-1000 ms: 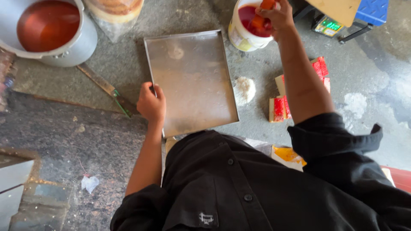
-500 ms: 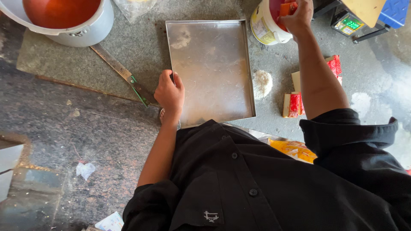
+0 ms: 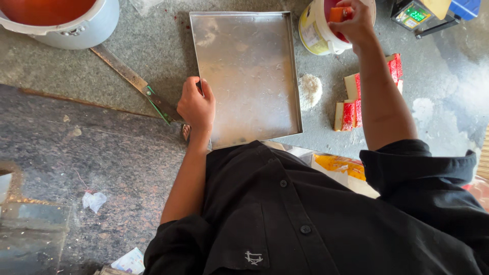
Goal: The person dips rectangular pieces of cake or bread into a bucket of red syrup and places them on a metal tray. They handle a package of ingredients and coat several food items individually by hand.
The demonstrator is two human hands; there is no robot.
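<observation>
Your view has swung right and down over the last second, bringing the grey stone desk (image 3: 153, 56) lower in frame and pushing the large grey pot of red liquid (image 3: 66, 20) toward the far-left corner. The big rectangular silver metal tray (image 3: 244, 71) lies flat at the centre, empty but for faint smears, and appears not to have moved on the desk. That reads as a tray kept steady while colour is fetched.

Your left hand (image 3: 196, 108) stays curled over the tray's near-left edge, fingers closed on the rim, thumb on top. Your right hand (image 3: 354, 23) is far right, over the small white plastic bucket of red contents (image 3: 318, 30), and has shifted from reaching in to pinching a small orange flat piece (image 3: 338, 14) at its mouth, fingers narrow around it.

A long metal scraper with a green handle (image 3: 137, 84) lies left of the tray. Right of it sit a white crumbly heap (image 3: 309, 90) and red-and-cream sliced blocks (image 3: 351, 104).
</observation>
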